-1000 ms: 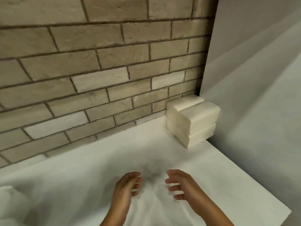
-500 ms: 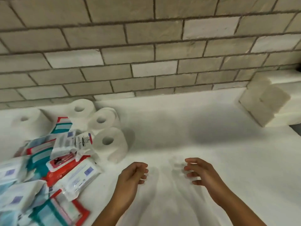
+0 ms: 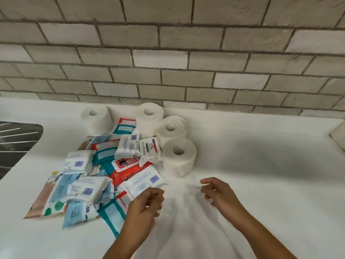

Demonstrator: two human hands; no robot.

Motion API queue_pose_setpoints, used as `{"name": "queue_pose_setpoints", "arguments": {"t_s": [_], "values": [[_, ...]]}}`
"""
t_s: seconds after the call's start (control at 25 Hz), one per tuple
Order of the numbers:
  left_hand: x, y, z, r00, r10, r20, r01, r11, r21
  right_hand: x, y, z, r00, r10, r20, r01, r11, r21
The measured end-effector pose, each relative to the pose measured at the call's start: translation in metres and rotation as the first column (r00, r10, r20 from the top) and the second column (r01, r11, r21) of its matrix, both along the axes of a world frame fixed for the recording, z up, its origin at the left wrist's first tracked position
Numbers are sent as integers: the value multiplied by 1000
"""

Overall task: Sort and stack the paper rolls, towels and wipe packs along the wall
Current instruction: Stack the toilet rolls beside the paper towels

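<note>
Wipe packs [image 3: 104,176] make up the biggest mass here: a loose heap on the white counter [image 3: 261,184], left of centre, overlapping at all angles, approx. a dozen-plus visible (can't count exactly, several buried). Colours mixed: white w/ blue barcodes, teal, one red pack [image 3: 127,170] mid-heap, one spotted pack [image 3: 48,200] at the left edge.

Paper rolls next: 4 counted, all standing on end. One roll [image 3: 97,118] sits alone near the brick wall [image 3: 168,53] behind the heap; 3 others [image 3: 179,156] cluster touching each other at the heap's right side, running back toward the wall. A 5th may hide behind the middle one; can't tell.

Towels: only a sliver of a white stack [image 3: 338,137] shows at the far right edge; no count possible.

Hands, smallest: left hand [image 3: 145,208] hovers at the heap's near-right corner, fingers curled loosely, gripping nothing, just beside a white pack [image 3: 143,182]. Right hand [image 3: 220,193] floats over bare counter, fingers half-spread, empty.

Step in hand, prob.: start pulling from the pile. Best approach imo: take the top white pack first, since it lies free on the others; lift rather than drag so the heap doesn't slide. Group like w/ like, flat faces down, edges squared to the wall. The nearest roll is touching the heap, so move it away early or it'll tip.
</note>
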State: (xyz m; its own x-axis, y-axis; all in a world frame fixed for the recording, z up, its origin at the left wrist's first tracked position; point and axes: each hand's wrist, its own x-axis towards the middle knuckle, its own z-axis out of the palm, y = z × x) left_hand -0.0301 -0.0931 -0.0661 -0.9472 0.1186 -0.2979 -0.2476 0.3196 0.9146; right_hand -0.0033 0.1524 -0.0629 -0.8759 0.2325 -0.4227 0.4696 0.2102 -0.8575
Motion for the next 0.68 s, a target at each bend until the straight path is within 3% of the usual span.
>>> {"name": "queue_pose_setpoints", "arguments": {"t_s": [0.24,0.4,0.48,0.56,0.68], "values": [[-18,-15,12,999,-13,-41,9,996,-94,-82,-35,35,968,124,-217,-64,962,265],[-49,-5,20,964,-169,-205,105,951,-292,-139,-43,56,953,229,-200,-126,896,425],[-65,5,22,926,-261,-272,150,917,-370,-165,-35,58,935,337,-113,-189,741,645],[-78,16,23,890,-333,-310,156,863,-480,-186,-26,59,909,415,22,-260,525,810],[-97,30,20,797,-484,-362,137,728,-672,-209,-21,58,848,489,204,-340,207,917]]}}
